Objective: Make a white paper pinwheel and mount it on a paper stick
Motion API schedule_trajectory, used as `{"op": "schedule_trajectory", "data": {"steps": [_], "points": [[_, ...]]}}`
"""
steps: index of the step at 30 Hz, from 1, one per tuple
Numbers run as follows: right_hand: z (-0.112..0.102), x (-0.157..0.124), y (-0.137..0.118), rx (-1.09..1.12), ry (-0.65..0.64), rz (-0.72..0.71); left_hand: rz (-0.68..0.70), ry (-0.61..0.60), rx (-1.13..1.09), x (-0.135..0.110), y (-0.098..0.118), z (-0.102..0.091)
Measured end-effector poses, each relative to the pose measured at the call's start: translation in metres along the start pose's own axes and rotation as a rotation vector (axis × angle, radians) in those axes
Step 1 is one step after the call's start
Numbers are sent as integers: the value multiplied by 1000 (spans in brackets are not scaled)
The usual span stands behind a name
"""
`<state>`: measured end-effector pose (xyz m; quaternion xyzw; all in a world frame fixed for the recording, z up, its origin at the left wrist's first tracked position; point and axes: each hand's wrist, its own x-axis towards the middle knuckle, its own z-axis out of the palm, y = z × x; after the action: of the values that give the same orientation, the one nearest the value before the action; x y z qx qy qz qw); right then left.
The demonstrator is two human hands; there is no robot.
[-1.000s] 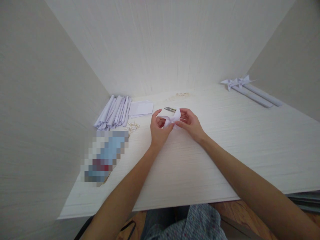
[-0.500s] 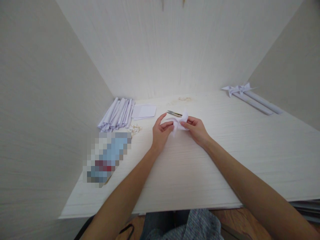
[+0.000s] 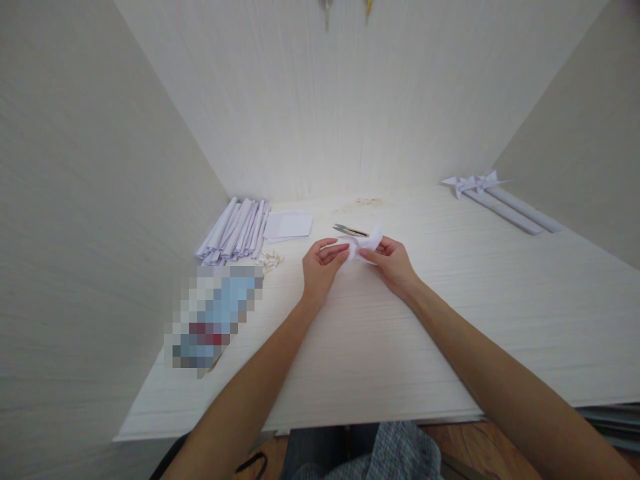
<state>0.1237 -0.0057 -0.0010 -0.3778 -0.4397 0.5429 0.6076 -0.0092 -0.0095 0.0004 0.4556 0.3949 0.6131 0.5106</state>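
Closest to you, your patterned garment [image 3: 407, 453] and dark trousers [image 3: 315, 453] show below the front edge of the white table [image 3: 370, 347], with wooden floor [image 3: 475, 443] beside them. Your bare forearms reach in over that edge, and to the left of them lies a blue-and-red item [image 3: 220, 313], pixelated so that you cannot tell what it is. Past it, near the middle of the table, your left hand [image 3: 320, 270] pinches the left side of a folded white paper piece [image 3: 370, 245] between thumb and fingers, while your right hand [image 3: 397, 263] grasps its right side, thumb in front and fingers behind. The piece sits between your hands, one flap standing up by your right fingers. Small pale bits [image 3: 271, 260] lie in a loose heap to the left of your left hand. Just beyond the paper rest the snips [image 3: 347, 229], their blades pointing left. Farther left are flat white sheets [image 3: 289, 225], next to a pile of white paper rolls [image 3: 235, 230]. At the far right, two paper pinwheels [image 3: 470, 183] sit at the far ends of two white tubes [image 3: 505, 210]. Brownish specks [image 3: 369, 201] mark the table near the back wall [image 3: 320, 113], where two pointed things, one yellow [image 3: 369, 9], show at the top.
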Motion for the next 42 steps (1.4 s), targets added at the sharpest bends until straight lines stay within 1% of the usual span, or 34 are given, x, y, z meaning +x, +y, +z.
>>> {"op": "schedule_trajectory", "data": {"steps": [2, 7, 9, 12, 24, 32, 42], "points": [[1, -1, -1, 31, 16, 11, 60, -8, 76, -1, -1, 1], [4, -4, -3, 89, 33, 64, 266, -36, 348, -6, -1, 2], [5, -4, -3, 99, 44, 73, 323, -38, 396, -7, -1, 3], [4, -3, -2, 98, 50, 70, 371, -37, 440, -8, 0, 2], [5, -4, -2, 98, 73, 76, 456, -100, 501, -7, -2, 1], [5, -3, -2, 130, 65, 96, 468, -113, 544, -7, -1, 2], [5, -3, -2, 136, 48, 103, 487, -169, 592, -4, -3, 0]]}}
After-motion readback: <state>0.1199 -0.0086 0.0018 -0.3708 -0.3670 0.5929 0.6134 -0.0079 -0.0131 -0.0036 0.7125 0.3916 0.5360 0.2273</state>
